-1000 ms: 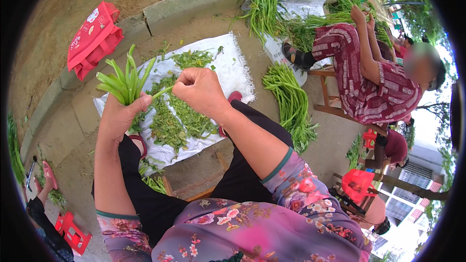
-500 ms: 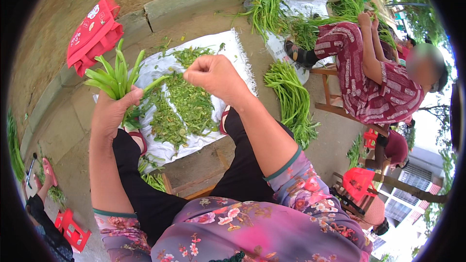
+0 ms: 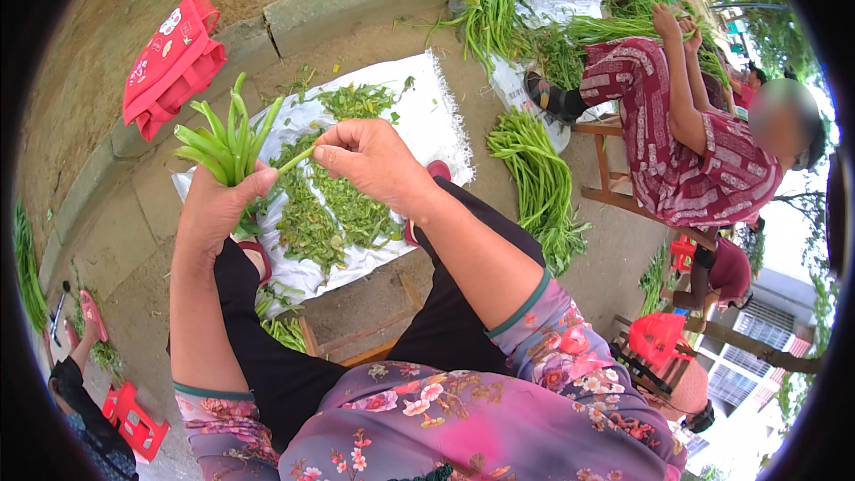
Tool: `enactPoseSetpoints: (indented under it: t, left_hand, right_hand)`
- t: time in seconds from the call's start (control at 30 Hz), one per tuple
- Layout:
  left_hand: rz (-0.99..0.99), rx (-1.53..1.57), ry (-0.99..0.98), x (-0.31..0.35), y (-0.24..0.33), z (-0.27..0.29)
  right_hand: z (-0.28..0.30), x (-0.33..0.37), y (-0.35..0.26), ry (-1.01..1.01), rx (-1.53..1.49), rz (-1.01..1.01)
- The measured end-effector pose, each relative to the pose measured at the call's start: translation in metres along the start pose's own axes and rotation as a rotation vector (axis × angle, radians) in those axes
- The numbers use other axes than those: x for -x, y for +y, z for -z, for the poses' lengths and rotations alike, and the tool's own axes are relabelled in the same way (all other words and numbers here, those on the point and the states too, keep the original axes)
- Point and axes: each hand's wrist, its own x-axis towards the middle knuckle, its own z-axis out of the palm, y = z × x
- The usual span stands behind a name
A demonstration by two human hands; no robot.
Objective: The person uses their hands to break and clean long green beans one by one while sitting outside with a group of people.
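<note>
My left hand [image 3: 212, 203] is closed round a bunch of thick green vegetable stems [image 3: 233, 141]. Their cut ends point up and away, while the leaves hang mostly hidden below the fist. One stem [image 3: 295, 160] sticks out sideways to the right from that hand. At its tip, the thumb and forefinger of my right hand [image 3: 378, 162] are pinched together. Under both hands, a white woven sheet [image 3: 443, 116] lies on the ground between my feet. Chopped green leaves and stem bits [image 3: 312, 232] are scattered over it.
A red bag [image 3: 174, 67] lies by the curb [image 3: 356, 9] at far left. Long green stems [image 3: 534, 178] lie right of the sheet. Beyond them a seated person [image 3: 663, 134] handles greens. Red stools [image 3: 134, 419] stand at both sides. A wooden frame [image 3: 361, 334] sits between my legs.
My right hand has moved left and a little down, its fingertips now at the end of the sideways stem. My left hand with the bunch has shifted slightly right.
</note>
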Motion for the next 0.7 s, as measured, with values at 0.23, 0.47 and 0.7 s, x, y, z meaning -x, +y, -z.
enactPoseSetpoints:
  t: [0.23,0.47,0.7]
  left_hand:
    - [0.024,-0.03,-0.024,0.001,0.001,-0.008]
    - [0.032,-0.016,-0.028,0.002,0.004,-0.008]
    - [0.03,-0.02,-0.031,0.002,0.004,-0.01]
  right_hand:
    - [-0.011,-0.002,0.01,0.087,-0.056,0.016]
    - [-0.01,-0.001,0.01,0.076,-0.048,0.017]
    - [-0.012,0.001,0.005,0.094,0.052,0.043]
